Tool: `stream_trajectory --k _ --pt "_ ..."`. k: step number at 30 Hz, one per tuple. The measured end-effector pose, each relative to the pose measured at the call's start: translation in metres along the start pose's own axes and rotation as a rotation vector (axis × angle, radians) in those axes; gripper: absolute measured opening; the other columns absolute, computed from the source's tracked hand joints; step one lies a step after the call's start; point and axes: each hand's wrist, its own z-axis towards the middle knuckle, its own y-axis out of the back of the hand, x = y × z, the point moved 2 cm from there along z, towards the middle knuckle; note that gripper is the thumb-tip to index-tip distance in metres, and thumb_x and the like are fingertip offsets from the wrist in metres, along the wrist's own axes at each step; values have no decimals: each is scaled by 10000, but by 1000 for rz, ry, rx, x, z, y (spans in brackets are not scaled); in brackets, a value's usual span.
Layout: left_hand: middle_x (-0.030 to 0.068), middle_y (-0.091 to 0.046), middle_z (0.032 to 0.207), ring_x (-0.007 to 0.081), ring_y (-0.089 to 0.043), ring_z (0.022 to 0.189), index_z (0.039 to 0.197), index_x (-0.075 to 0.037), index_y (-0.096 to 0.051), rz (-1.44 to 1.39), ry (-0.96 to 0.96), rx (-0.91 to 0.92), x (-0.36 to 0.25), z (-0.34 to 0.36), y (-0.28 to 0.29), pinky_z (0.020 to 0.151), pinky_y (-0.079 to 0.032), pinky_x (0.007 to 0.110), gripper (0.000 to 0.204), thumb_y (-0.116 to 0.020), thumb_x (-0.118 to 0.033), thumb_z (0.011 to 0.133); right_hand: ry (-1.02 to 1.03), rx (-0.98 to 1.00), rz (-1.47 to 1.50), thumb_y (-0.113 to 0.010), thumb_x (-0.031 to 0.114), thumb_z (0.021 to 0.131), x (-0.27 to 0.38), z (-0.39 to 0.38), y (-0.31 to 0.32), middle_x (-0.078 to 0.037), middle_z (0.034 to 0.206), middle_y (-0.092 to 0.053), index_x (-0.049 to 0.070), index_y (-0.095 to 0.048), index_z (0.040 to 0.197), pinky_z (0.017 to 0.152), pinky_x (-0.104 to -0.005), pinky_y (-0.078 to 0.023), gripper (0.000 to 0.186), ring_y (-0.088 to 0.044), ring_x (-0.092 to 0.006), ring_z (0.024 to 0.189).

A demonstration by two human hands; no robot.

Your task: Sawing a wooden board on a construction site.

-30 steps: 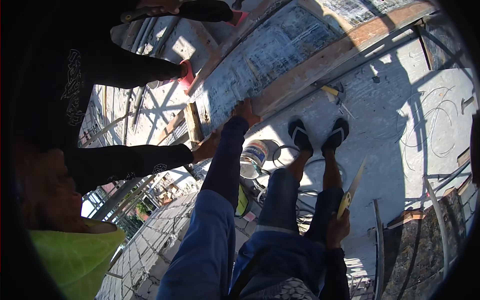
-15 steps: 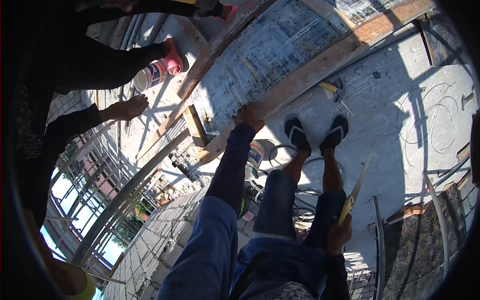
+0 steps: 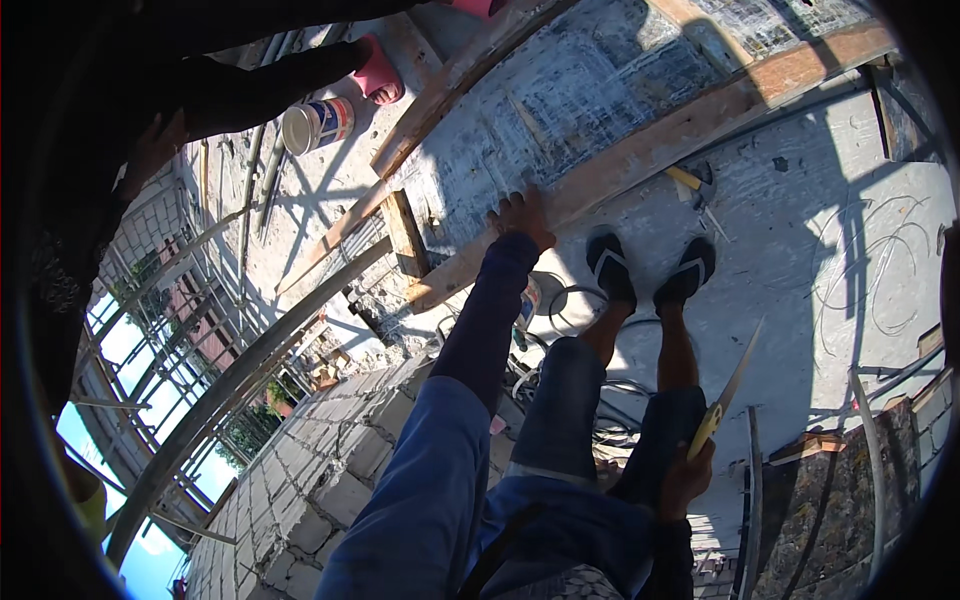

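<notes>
My left hand point(image 3: 521, 216) grips the upper edge of a long wooden board point(image 3: 630, 170), fingers curled over it; the board borders a pale, stained panel point(image 3: 540, 100). Beside that hand, a short wood block point(image 3: 405, 232) lies across the panel's end. My right hand point(image 3: 686, 482), low beside my thigh, is closed round the yellow handle of a handsaw point(image 3: 735, 370), its blade pointing up. A yellow-handled tool, apparently a hammer point(image 3: 685, 180), lies on the concrete floor point(image 3: 760, 260) just below the board, above my sandalled feet.
A co-worker in dark clothes point(image 3: 210, 95) with pink footwear point(image 3: 378, 75) stands upper left beside a paint bucket point(image 3: 318, 126). A block wall point(image 3: 330, 480) and scaffolding point(image 3: 150, 360) fill the lower left. Cables point(image 3: 575, 310) lie near my feet, poles point(image 3: 865, 470) at right.
The co-worker's arm has drawn back from near my left hand toward the upper left, uncovering the bucket and more scaffolding. My left hand stays on the board, my right on the saw.
</notes>
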Motion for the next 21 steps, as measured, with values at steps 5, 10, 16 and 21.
stream_trajectory --k 5,10,16,21 --pt "192 -509 1222 392 -479 1149 1256 -69 -408 -34 -15 -19 0 4 -6 929 -381 571 888 -823 -375 532 -1 0 -24 -613 185 834 -1 2 -1 -223 904 -598 32 -511 1086 702 -471 -440 312 -579 -443 852" --pt "203 -518 1186 403 -500 1115 1210 -59 -424 -129 -42 -86 5 6 -16 926 -410 531 853 -831 -339 515 44 -38 -19 -596 268 877 -8 3 -1 -220 891 -610 55 -499 1129 663 -480 -448 344 -595 -436 829" --pt "193 -524 1172 405 -504 1109 1208 -59 -415 -176 -50 -54 3 7 -18 923 -415 527 847 -829 -314 513 59 -37 -57 -609 250 875 -3 8 3 -210 884 -614 62 -497 1141 645 -467 -453 344 -603 -427 819" --pt "184 -524 1166 399 -502 1106 1205 -75 -422 -161 -37 -117 2 8 -23 931 -398 538 825 -823 -294 518 113 -60 -67 -602 247 876 -1 10 3 -213 855 -614 65 -494 1140 621 -471 -446 338 -605 -426 790"
